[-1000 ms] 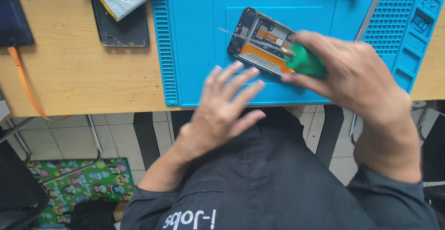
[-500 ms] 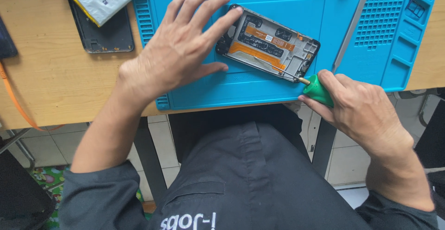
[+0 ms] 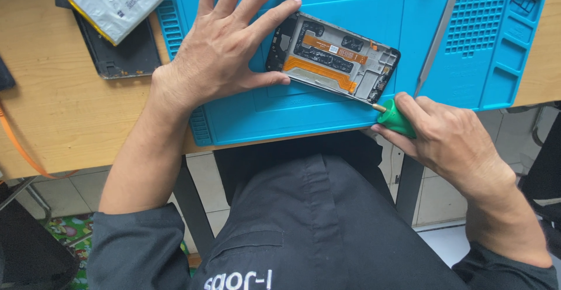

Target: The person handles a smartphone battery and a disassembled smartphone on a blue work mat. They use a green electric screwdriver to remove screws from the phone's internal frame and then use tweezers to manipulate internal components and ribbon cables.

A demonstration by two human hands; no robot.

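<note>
Here, at far left, a silver rectangular battery pouch (image 3: 114, 0) is lying on a dark phone back cover (image 3: 120, 56), both sitting on the pale wooden surface (image 3: 52, 109). The left hand (image 3: 219, 53) is spreading wide, its grip open, fingertips and thumb bracing the opened black phone frame with orange flex cables (image 3: 333, 59) on the blue silicone repair mat (image 3: 327, 114). The right hand (image 3: 450, 141) is closing its grip around a green-handled screwdriver (image 3: 396, 118), whose tip is meeting the frame's lower right corner.
</note>
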